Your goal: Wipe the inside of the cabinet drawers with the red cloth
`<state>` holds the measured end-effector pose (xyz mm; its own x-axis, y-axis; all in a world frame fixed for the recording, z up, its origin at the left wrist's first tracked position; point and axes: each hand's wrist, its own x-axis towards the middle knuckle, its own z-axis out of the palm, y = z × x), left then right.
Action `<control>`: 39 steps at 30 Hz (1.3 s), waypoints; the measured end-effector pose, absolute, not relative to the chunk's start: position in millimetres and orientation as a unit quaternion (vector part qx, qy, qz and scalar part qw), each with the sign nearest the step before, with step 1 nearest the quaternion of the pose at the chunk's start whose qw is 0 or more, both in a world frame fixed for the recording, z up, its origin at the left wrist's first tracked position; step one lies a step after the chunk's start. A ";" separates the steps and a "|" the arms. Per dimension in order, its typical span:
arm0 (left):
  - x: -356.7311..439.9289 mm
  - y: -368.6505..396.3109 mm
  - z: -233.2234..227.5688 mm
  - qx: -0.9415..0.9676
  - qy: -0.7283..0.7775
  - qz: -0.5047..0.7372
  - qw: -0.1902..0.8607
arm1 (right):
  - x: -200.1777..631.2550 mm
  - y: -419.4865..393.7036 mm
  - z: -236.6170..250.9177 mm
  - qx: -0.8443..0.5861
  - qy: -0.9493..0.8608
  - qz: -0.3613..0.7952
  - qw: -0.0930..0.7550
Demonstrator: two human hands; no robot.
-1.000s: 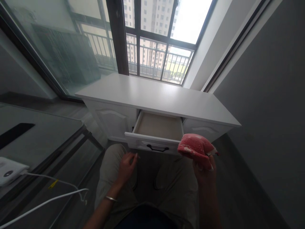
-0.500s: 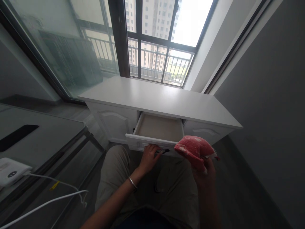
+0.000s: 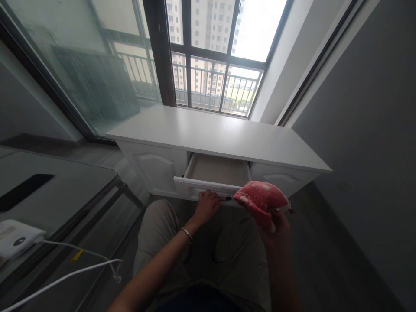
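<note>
My left hand [image 3: 208, 205] is closed on the dark drawer handle [image 3: 228, 199] at the front of a white drawer [image 3: 182, 183]. The drawer stands partly pulled out of the white cabinet [image 3: 208, 128], and its visible inside holds nothing. In my right hand [image 3: 276, 227] is a red cloth [image 3: 260, 197] with white patches, bunched up and held just right of the drawer front. Part of the right hand's fingers is hidden behind the cloth.
On the left, a table [image 3: 81, 173] carries a black phone-like slab [image 3: 26, 190] and a white device [image 3: 19, 238] with a white cable [image 3: 65, 279] hanging from it. Behind the cabinet are large windows [image 3: 214, 56]. A grey wall [image 3: 364, 130] runs along the right.
The drawer has slid slightly inward, with my left hand moving forward on its handle. My right hand and the red cloth have shifted a little left and up.
</note>
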<state>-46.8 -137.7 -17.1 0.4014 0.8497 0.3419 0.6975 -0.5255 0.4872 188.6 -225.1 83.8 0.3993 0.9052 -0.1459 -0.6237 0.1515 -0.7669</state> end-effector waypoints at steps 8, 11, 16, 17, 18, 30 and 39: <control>-40.9 -86.7 -12.1 0.826 0.475 0.276 0.129 | 191.4 -229.8 79.0 -0.379 -0.146 0.515 0.755; -38.9 -69.3 -11.1 0.827 0.477 0.271 0.125 | 189.5 -231.9 79.1 -0.360 -0.124 0.519 0.765; -31.2 -26.2 -6.5 0.822 0.499 0.244 0.127 | 184.5 -232.3 75.8 -0.342 -0.105 0.516 0.779; -29.0 -15.3 -5.2 0.821 0.502 0.243 0.126 | 184.2 -232.3 73.8 -0.341 -0.104 0.517 0.778; -26.7 -4.5 -3.9 0.820 0.503 0.243 0.125 | 184.3 -232.4 71.1 -0.341 -0.103 0.520 0.776; -20.4 37.8 -5.1 0.821 0.503 0.240 0.124 | 178.2 -225.1 57.2 -0.338 -0.119 0.518 0.777; -18.5 37.1 0.8 0.814 0.501 0.263 0.130 | 166.1 -227.7 62.6 -0.323 -0.085 0.564 0.755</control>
<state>-18.5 37.1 0.8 0.3594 0.8840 0.2989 0.7476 -0.4644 0.4747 166.1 -227.7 62.6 0.3493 0.9068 -0.2362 -0.7973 0.1552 -0.5833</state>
